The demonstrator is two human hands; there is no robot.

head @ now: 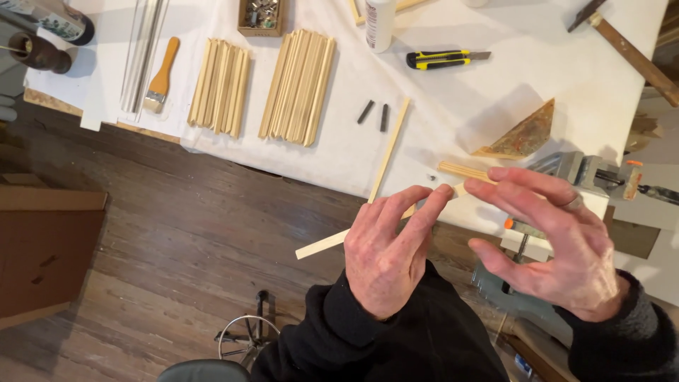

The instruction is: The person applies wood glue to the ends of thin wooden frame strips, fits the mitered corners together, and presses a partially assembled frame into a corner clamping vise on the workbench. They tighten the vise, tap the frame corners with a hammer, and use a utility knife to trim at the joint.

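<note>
Left hand: back toward the camera, black sleeve at the wrist, fingers curled around a pale wood strip; the fingertips pinch it near its upper end. The strip is thin, flat and straight, with smooth raw grain, and its free end slants down-left over the dark plank floor, beyond the edge of the surface.

Right hand: spread loosely, gripping nothing, a ring on one finger. Its fingertips lie just beside the left fingertips and the end of the held strip; whether they touch it cannot be told.

Second wood strip: long, slim, and lying diagonally on the white-covered surface, its lower end near the hands.

Two bundles of wood strips: same pale stock, laid side by side in ribbed rows, well apart from the hands.

Paintbrush: flat, with a wooden handle and light bristles, left of the bundles.

Utility knife: yellow and black body, grey blade out.

Two short dark sticks: small and cylindrical, lying between the bundles and the loose strip.

Triangular wood block: a wedge with a mottled, stained face.

Metal vise: grey, clamped at the surface edge behind the right hand.
</note>
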